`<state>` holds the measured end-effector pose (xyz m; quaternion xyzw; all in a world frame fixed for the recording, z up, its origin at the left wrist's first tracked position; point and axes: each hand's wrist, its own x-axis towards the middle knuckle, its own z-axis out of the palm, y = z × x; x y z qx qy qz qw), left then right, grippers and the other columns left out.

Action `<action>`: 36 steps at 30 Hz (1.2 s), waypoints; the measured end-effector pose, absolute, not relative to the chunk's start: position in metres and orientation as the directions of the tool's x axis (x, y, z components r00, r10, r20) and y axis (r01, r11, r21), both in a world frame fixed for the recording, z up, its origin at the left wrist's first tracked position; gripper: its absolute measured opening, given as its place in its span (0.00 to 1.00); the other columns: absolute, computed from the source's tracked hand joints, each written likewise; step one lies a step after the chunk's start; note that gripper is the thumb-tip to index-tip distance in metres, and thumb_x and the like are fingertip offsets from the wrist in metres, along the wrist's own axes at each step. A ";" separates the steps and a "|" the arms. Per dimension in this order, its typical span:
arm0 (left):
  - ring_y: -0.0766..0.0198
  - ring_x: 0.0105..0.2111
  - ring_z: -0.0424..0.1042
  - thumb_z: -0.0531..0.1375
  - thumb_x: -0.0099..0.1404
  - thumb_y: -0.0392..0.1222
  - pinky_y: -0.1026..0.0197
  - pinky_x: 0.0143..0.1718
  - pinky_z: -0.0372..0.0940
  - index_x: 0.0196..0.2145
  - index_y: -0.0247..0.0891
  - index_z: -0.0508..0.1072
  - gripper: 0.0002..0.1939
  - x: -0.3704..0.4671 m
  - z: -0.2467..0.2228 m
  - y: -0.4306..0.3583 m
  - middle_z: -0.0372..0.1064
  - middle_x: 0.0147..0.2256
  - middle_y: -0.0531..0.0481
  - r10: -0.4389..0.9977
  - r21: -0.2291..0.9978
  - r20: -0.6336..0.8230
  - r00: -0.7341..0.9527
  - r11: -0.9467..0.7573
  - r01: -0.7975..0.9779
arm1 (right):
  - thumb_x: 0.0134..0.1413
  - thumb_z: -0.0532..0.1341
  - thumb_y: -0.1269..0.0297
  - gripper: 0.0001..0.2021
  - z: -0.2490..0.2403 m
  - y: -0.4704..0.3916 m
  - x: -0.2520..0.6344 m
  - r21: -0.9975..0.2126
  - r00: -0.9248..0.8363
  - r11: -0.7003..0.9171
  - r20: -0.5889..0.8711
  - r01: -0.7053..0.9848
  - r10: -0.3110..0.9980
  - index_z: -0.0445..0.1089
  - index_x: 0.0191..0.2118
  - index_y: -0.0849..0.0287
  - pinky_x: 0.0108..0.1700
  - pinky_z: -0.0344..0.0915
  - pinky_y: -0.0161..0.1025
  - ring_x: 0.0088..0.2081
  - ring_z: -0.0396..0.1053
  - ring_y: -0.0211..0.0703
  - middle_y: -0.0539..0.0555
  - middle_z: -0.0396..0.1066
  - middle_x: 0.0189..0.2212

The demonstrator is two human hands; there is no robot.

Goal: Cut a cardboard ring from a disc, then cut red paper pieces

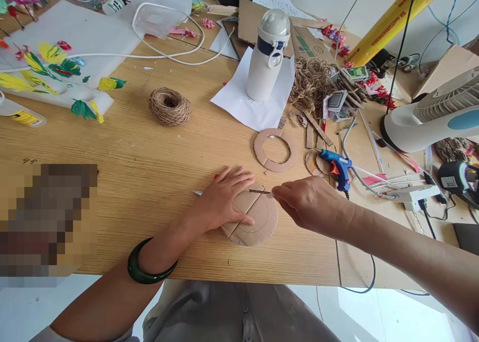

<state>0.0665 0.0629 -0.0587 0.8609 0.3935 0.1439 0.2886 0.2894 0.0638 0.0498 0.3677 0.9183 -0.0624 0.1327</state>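
A round cardboard disc [267, 222] lies near the table's front edge, with a drawn circle and a straight seam across it. My left hand [220, 200] is spread flat over its left part, fingers stretched, pressing it down. My right hand [312, 202] is closed around a thin tool with a narrow dark blade [258, 191]; most of its handle is hidden in my fist. The blade lies over the disc's upper part, pointing towards my left fingers. A pale pointed tip [197, 193] sticks out left of my left hand; what it belongs to is hidden.
Behind the disc lies a cardboard ring [260, 152]. A blue glue gun [339, 170] rests to the right, its cable trailing. Further back are a twine ball [169, 110], a white bottle [262, 73] on paper, and a fan [430, 115]. A power strip [411, 195] sits at right.
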 end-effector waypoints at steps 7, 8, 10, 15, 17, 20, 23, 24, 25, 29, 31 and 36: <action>0.51 0.69 0.46 0.64 0.53 0.68 0.46 0.70 0.37 0.66 0.41 0.56 0.50 0.067 -0.057 0.063 0.55 0.67 0.45 0.762 0.630 -0.001 0.648 -0.503 0.592 | 0.64 0.51 0.71 0.13 0.052 0.071 0.291 -0.072 -0.690 0.709 -0.319 0.701 0.650 0.69 0.30 0.63 0.26 0.39 0.38 0.21 0.45 0.33 0.51 0.65 0.21; 0.51 0.69 0.46 0.65 0.53 0.68 0.45 0.70 0.37 0.66 0.42 0.56 0.50 0.067 -0.057 0.063 0.55 0.67 0.45 0.763 0.633 0.001 0.647 -0.501 0.590 | 0.64 0.51 0.71 0.13 0.052 0.072 0.290 -0.074 -0.688 0.707 -0.323 0.704 0.650 0.69 0.30 0.63 0.26 0.39 0.38 0.21 0.46 0.33 0.51 0.66 0.21; 0.51 0.69 0.46 0.65 0.53 0.67 0.45 0.70 0.38 0.66 0.43 0.56 0.49 0.067 -0.057 0.063 0.55 0.67 0.45 0.763 0.639 0.003 0.646 -0.498 0.586 | 0.63 0.52 0.71 0.12 0.054 0.073 0.289 -0.085 -0.682 0.699 -0.330 0.710 0.653 0.69 0.29 0.63 0.26 0.40 0.37 0.21 0.47 0.33 0.51 0.66 0.21; 0.52 0.69 0.46 0.65 0.53 0.68 0.46 0.70 0.38 0.66 0.41 0.56 0.50 0.067 -0.056 0.062 0.56 0.67 0.45 0.766 0.616 0.000 0.643 -0.507 0.603 | 0.62 0.53 0.72 0.11 0.053 0.070 0.290 -0.086 -0.686 0.707 -0.349 0.702 0.639 0.70 0.31 0.63 0.26 0.40 0.37 0.21 0.48 0.33 0.51 0.67 0.21; 0.52 0.69 0.47 0.63 0.53 0.69 0.47 0.70 0.37 0.66 0.41 0.57 0.50 0.066 -0.055 0.061 0.56 0.66 0.46 0.772 0.590 0.008 0.636 -0.517 0.621 | 0.63 0.52 0.72 0.12 0.051 0.068 0.293 -0.087 -0.681 0.698 -0.334 0.710 0.651 0.71 0.32 0.64 0.26 0.40 0.38 0.22 0.49 0.33 0.52 0.69 0.23; 0.51 0.69 0.48 0.63 0.53 0.70 0.47 0.70 0.36 0.66 0.42 0.57 0.49 0.066 -0.055 0.061 0.57 0.66 0.47 0.778 0.566 0.017 0.628 -0.526 0.635 | 0.65 0.51 0.71 0.13 0.050 0.067 0.296 -0.104 -0.672 0.679 -0.311 0.727 0.672 0.71 0.34 0.63 0.26 0.41 0.38 0.22 0.50 0.34 0.52 0.69 0.24; 0.51 0.69 0.47 0.64 0.52 0.69 0.47 0.70 0.36 0.65 0.42 0.58 0.50 0.066 -0.055 0.061 0.57 0.66 0.47 0.778 0.573 0.013 0.628 -0.521 0.633 | 0.64 0.51 0.71 0.13 0.051 0.068 0.295 -0.086 -0.676 0.691 -0.322 0.718 0.663 0.70 0.32 0.63 0.26 0.40 0.38 0.22 0.49 0.34 0.52 0.68 0.23; 0.51 0.69 0.47 0.64 0.52 0.69 0.46 0.70 0.36 0.65 0.42 0.58 0.50 0.066 -0.055 0.061 0.57 0.66 0.47 0.779 0.579 0.011 0.628 -0.517 0.631 | 0.64 0.51 0.71 0.13 0.052 0.070 0.294 -0.083 -0.678 0.696 -0.330 0.714 0.656 0.70 0.31 0.63 0.26 0.40 0.38 0.22 0.48 0.33 0.51 0.67 0.22; 0.51 0.69 0.47 0.65 0.51 0.68 0.46 0.70 0.37 0.65 0.42 0.58 0.50 0.067 -0.055 0.062 0.57 0.66 0.47 0.779 0.587 0.008 0.627 -0.511 0.628 | 0.64 0.51 0.71 0.13 0.054 0.072 0.292 -0.087 -0.681 0.698 -0.337 0.711 0.651 0.69 0.30 0.63 0.26 0.40 0.38 0.21 0.47 0.33 0.51 0.66 0.21; 0.49 0.69 0.47 0.68 0.50 0.66 0.44 0.70 0.38 0.64 0.41 0.59 0.50 0.068 -0.054 0.063 0.58 0.66 0.45 0.778 0.617 -0.017 0.628 -0.486 0.619 | 0.63 0.53 0.70 0.13 0.057 0.081 0.288 -0.120 -0.683 0.692 -0.350 0.712 0.642 0.68 0.28 0.62 0.26 0.39 0.38 0.21 0.48 0.32 0.51 0.66 0.20; 0.49 0.69 0.47 0.69 0.49 0.65 0.44 0.70 0.38 0.64 0.41 0.59 0.50 0.069 -0.054 0.063 0.58 0.65 0.44 0.779 0.630 -0.018 0.627 -0.478 0.612 | 0.62 0.53 0.70 0.12 0.058 0.084 0.287 -0.111 -0.675 0.690 -0.365 0.716 0.641 0.68 0.28 0.62 0.26 0.40 0.38 0.21 0.49 0.32 0.51 0.67 0.20; 0.48 0.69 0.47 0.70 0.49 0.63 0.42 0.69 0.40 0.65 0.44 0.59 0.50 0.069 -0.057 0.064 0.59 0.65 0.45 0.784 0.665 0.003 0.621 -0.465 0.584 | 0.63 0.53 0.69 0.12 0.055 0.081 0.289 -0.171 -0.696 0.688 -0.354 0.705 0.625 0.68 0.28 0.62 0.26 0.40 0.37 0.21 0.50 0.32 0.51 0.67 0.21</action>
